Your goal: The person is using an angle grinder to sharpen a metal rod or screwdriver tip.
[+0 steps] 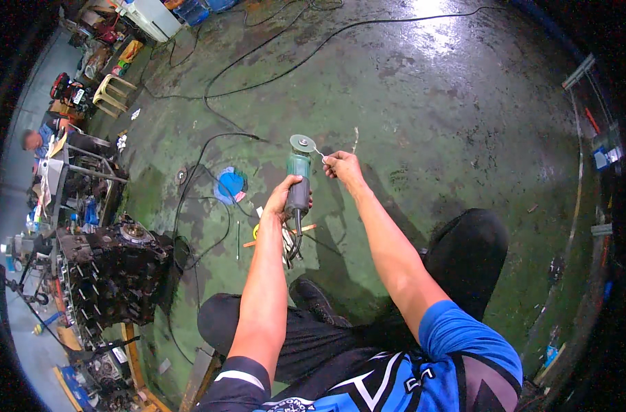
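My left hand (pixel 280 198) is wrapped round the body of an angle grinder (pixel 298 168), which has a green head and a dark grip. The grinder points away from me, its flat round disc (pixel 302 143) facing up at the far end. A cord hangs from the near end. In my right hand (pixel 344 167), the fingertips pinch a thin, pale metal piece (pixel 319 154). Its tip lies at the right edge of the disc; whether it touches, I cannot tell. My fingers hide its other end.
Left of me stands a dark, greasy engine block (pixel 110 268). A blue cloth (pixel 230 184) and black cables (pixel 213 137) lie on the green floor (pixel 423 103). Several small tools lie below the grinder. Farther left are a plastic chair (pixel 110 95) and a person (pixel 45 141) by a bench.
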A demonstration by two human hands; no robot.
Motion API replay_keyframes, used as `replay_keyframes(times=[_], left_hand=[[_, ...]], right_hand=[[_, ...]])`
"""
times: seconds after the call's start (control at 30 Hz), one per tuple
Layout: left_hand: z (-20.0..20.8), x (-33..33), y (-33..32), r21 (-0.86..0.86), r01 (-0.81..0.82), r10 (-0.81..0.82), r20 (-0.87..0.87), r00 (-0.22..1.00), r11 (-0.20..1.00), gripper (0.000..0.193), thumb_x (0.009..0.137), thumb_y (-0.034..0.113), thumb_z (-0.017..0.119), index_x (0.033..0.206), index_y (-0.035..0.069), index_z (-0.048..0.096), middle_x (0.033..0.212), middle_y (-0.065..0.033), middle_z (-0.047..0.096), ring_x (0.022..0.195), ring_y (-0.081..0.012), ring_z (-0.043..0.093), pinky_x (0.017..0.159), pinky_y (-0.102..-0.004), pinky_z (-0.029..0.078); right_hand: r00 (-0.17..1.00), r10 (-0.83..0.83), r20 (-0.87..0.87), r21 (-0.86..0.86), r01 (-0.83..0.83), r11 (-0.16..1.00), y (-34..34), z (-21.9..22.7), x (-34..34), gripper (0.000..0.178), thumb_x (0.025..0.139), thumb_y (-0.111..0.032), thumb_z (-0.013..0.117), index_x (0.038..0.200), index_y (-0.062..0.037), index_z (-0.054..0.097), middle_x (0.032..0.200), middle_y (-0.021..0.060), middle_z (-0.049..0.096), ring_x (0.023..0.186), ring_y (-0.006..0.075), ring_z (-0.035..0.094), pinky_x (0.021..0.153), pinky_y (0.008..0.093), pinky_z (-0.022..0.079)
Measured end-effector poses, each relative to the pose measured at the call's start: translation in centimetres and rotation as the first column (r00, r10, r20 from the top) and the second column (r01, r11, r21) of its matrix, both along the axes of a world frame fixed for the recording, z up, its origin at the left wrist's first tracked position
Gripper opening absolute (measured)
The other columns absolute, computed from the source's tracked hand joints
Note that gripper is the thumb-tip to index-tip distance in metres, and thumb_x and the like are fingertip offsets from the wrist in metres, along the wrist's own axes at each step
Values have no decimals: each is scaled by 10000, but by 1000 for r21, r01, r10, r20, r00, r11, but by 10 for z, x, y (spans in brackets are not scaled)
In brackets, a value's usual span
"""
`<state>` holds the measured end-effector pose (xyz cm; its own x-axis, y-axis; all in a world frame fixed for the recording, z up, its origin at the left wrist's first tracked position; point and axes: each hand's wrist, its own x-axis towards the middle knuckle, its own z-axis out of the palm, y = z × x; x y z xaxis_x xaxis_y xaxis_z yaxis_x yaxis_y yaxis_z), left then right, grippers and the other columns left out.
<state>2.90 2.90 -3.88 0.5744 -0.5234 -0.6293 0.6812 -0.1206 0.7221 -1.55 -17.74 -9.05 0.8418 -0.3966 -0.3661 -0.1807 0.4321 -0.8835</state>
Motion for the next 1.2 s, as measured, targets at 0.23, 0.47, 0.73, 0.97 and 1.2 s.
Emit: replay_keyframes(times=[0.23, 0.47, 0.73, 0.97, 1.2], left_hand=[[3, -2, -4, 20, 16, -16, 15, 1000, 1000, 510, 831, 456, 662, 1093, 21, 617, 860, -113, 685, 656, -238, 684, 575, -363, 552], [2, 0, -3, 10, 22, -22, 3, 1000, 1000, 510, 832, 451, 667, 1097, 18, 618, 870, -121, 694, 664, -240, 692, 583, -364, 557], [1, 0, -2, -7, 20, -20, 4, 1000, 1000, 513, 827, 432, 677, 1109, 9, 612, 884, -128, 690, 689, -247, 692, 622, -373, 570], [2, 0, -8, -20, 45, -44, 13, 999, 999, 525, 834, 432, 669, 1124, 0, 601, 882, -131, 686, 684, -256, 689, 630, -386, 577], [2, -1, -1, -17, 38, -38, 6, 999, 999, 496, 845, 420, 662, 1108, 4, 599, 879, -128, 682, 687, -252, 687, 624, -381, 571]], right_hand=[[1000, -2, 16, 12, 2, 1000, -3, -5, 0, 138, 877, -105, 700, 899, 23, 650, 710, 91, 662, 568, 145, 609, 511, 275, 475], [1000, -8, 17, -34, 8, 999, -3, -7, 2, 124, 866, -108, 701, 867, 10, 662, 703, 87, 678, 554, 146, 612, 505, 291, 466], [1000, -18, -11, -251, 15, 968, 0, 6, 2, 118, 858, -99, 697, 858, 14, 664, 703, 111, 703, 563, 169, 656, 527, 331, 507], [998, -64, 3, -603, 53, 796, 0, -2, 5, 144, 858, -149, 711, 890, -19, 660, 763, 174, 700, 672, 295, 692, 641, 421, 546], [1000, -26, -1, -862, 12, 507, 10, 15, -5, 153, 894, -191, 663, 929, -48, 622, 808, 215, 683, 821, 423, 670, 740, 525, 523]])
